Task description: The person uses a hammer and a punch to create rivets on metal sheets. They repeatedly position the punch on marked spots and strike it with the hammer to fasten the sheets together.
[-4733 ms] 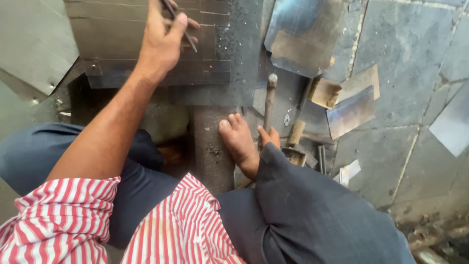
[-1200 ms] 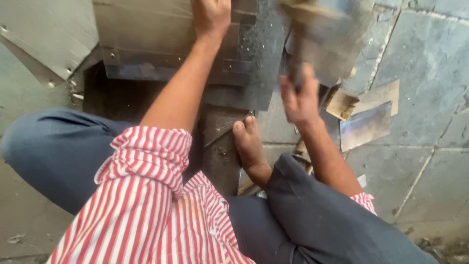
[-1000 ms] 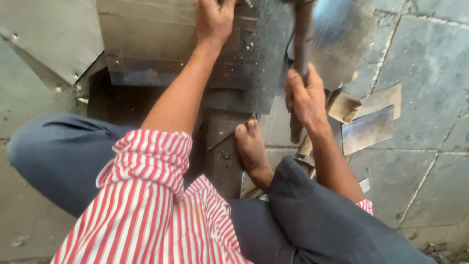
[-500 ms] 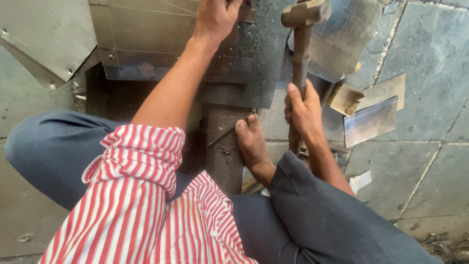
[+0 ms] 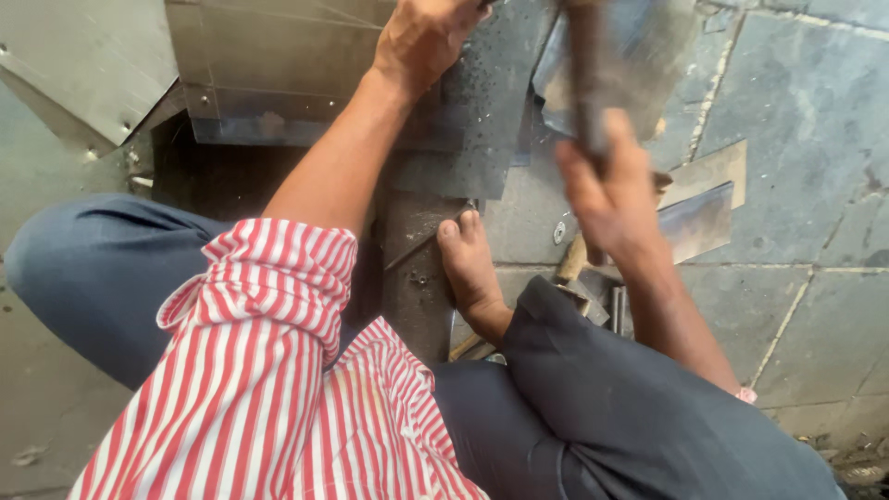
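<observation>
- Hammer handle (image 5: 585, 83), blurred, upper right of frame, clenched in right hand (image 5: 611, 190); head out of view.
- Left hand (image 5: 421, 37) at top centre, fingers curled, pressing on dark metal sheet (image 5: 482, 130); anything pinched inside, cannot tell.
- Sheet flat on floor, seemingly mid-hammering; finished portion impossible to judge.

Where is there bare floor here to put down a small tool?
Bare stone tiles lie right of the metal offcuts. Crowded: between the bare foot and right hand, with scraps, and under the left hand on the metal sheet.

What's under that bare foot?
The foot rests on a dark metal bar beside grey floor tiles. The bar's surface beneath the sole is hidden, and its near end disappears under the trousers.
</observation>
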